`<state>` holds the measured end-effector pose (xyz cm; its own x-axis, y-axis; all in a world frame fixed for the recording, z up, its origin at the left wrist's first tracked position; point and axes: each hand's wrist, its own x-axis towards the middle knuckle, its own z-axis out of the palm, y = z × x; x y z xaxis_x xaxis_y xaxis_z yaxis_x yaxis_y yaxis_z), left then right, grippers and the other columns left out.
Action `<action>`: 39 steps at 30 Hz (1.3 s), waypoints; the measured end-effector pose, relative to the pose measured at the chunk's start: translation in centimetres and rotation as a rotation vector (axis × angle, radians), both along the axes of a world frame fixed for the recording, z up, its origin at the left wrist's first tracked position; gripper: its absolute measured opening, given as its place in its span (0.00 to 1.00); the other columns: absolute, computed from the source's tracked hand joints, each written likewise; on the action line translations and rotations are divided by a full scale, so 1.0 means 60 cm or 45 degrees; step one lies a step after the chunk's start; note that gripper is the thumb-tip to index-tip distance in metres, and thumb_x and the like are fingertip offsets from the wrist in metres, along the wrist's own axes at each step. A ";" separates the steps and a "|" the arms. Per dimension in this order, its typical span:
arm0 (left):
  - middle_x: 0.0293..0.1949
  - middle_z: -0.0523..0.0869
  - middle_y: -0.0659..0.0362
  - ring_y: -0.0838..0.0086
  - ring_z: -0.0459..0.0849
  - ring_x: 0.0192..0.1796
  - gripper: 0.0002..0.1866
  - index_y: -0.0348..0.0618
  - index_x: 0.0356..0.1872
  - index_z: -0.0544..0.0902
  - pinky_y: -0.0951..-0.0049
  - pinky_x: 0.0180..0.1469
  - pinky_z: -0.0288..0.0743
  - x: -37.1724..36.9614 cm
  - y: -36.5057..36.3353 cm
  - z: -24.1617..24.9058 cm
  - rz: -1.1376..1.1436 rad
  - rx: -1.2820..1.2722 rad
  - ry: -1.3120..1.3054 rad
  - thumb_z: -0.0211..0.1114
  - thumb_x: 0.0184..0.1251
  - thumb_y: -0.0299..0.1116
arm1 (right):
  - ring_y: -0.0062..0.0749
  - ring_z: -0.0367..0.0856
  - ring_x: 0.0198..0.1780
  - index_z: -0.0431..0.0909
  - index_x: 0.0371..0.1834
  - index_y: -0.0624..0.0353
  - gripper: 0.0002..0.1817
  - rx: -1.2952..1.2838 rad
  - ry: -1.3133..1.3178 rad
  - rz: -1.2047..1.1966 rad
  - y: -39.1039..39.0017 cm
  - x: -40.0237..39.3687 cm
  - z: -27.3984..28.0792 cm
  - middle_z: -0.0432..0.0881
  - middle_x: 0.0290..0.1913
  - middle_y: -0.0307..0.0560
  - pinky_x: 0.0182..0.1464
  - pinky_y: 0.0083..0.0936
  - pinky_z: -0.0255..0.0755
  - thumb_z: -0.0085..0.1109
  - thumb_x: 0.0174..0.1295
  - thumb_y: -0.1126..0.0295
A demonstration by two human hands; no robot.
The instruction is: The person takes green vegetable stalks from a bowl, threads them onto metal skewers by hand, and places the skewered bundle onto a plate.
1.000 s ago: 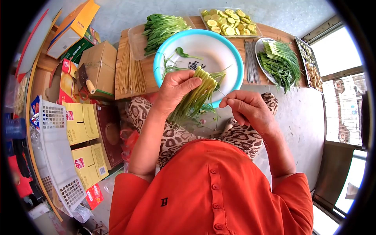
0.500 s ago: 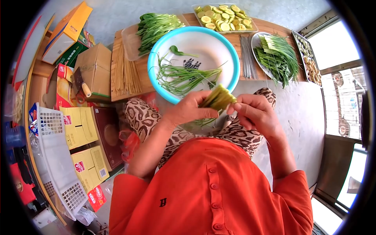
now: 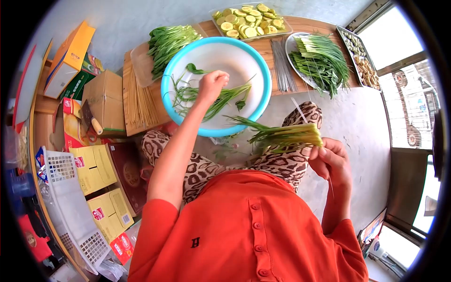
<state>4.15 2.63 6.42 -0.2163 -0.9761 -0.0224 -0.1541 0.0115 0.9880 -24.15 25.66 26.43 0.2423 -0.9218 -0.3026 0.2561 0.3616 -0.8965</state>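
Observation:
My right hand [image 3: 332,162] grips a thin metal skewer by its lower end, close to a bunch of leafy green stalks [image 3: 291,135]. The stalks lie crosswise on the skewer, cut ends to the right and leaves trailing left; the skewer's bare tip [image 3: 299,109] sticks out beyond them. Over the blue-rimmed white basin [image 3: 266,89], my left hand [image 3: 213,84] is closed with its fingers curled. What it holds, if anything, is hidden. Loose green stalks [image 3: 223,104] and a broad leaf [image 3: 193,69] lie in the basin below it.
On the wooden table [image 3: 164,109] are wooden skewers [image 3: 137,101], leafy greens [image 3: 171,44], a tray of sliced zucchini [image 3: 249,21], metal skewers [image 3: 283,66], a plate of chives [image 3: 319,61] and a tray of filled skewers [image 3: 359,58]. Boxes and a knife [image 3: 91,117] stand left.
My left hand has let go of the bunch and moved up and left over the basin. My right hand has moved right and slightly down with the skewered stalks. The view has shifted slightly.

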 end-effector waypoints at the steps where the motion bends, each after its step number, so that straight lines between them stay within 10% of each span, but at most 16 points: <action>1: 0.39 0.88 0.52 0.70 0.87 0.41 0.14 0.37 0.45 0.83 0.71 0.45 0.79 -0.024 -0.026 -0.047 0.024 -0.141 -0.200 0.65 0.60 0.33 | 0.13 0.57 0.10 0.79 0.34 0.67 0.12 -0.101 -0.136 -0.028 0.004 -0.006 0.003 0.69 0.13 0.36 0.15 0.15 0.50 0.50 0.69 0.70; 10: 0.40 0.83 0.43 0.50 0.82 0.43 0.08 0.45 0.35 0.86 0.56 0.46 0.75 -0.132 -0.033 -0.081 -0.194 -0.160 -0.712 0.64 0.58 0.35 | 0.14 0.57 0.11 0.79 0.35 0.67 0.14 -0.129 -0.162 -0.074 0.006 -0.036 -0.004 0.66 0.11 0.35 0.16 0.16 0.49 0.51 0.70 0.66; 24: 0.46 0.81 0.50 0.57 0.77 0.56 0.11 0.44 0.42 0.80 0.57 0.54 0.73 -0.101 -0.010 -0.110 -0.333 -0.409 -1.575 0.58 0.58 0.25 | 0.14 0.57 0.12 0.79 0.34 0.66 0.14 -0.077 -0.159 -0.126 -0.006 -0.043 -0.022 0.67 0.11 0.36 0.16 0.16 0.50 0.50 0.70 0.66; 31: 0.36 0.85 0.43 0.45 0.82 0.42 0.13 0.41 0.43 0.78 0.49 0.46 0.74 -0.041 -0.050 -0.043 0.015 -0.117 -0.947 0.54 0.64 0.37 | 0.14 0.57 0.12 0.79 0.35 0.66 0.14 -0.095 -0.156 -0.088 -0.013 -0.031 -0.015 0.66 0.11 0.35 0.17 0.15 0.50 0.50 0.71 0.67; 35: 0.31 0.86 0.60 0.74 0.83 0.36 0.07 0.42 0.38 0.81 0.71 0.43 0.76 0.038 -0.092 0.012 0.195 -0.164 -0.231 0.59 0.64 0.33 | 0.13 0.57 0.12 0.79 0.36 0.66 0.14 -0.095 -0.112 -0.048 -0.024 -0.012 -0.012 0.66 0.12 0.34 0.17 0.15 0.50 0.49 0.71 0.66; 39: 0.40 0.82 0.66 0.82 0.77 0.41 0.07 0.45 0.44 0.81 0.77 0.45 0.71 0.077 -0.083 0.105 0.054 -0.117 0.287 0.61 0.67 0.30 | 0.13 0.58 0.13 0.79 0.37 0.65 0.13 -0.093 -0.102 0.039 -0.031 0.017 -0.007 0.66 0.13 0.34 0.17 0.14 0.50 0.49 0.71 0.66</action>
<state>8.78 -2.36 12.70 -0.1645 -0.9801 0.1110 0.0676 0.1011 0.9926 -23.14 23.83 26.02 0.2914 -0.9326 -0.2132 0.3179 0.3046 -0.8979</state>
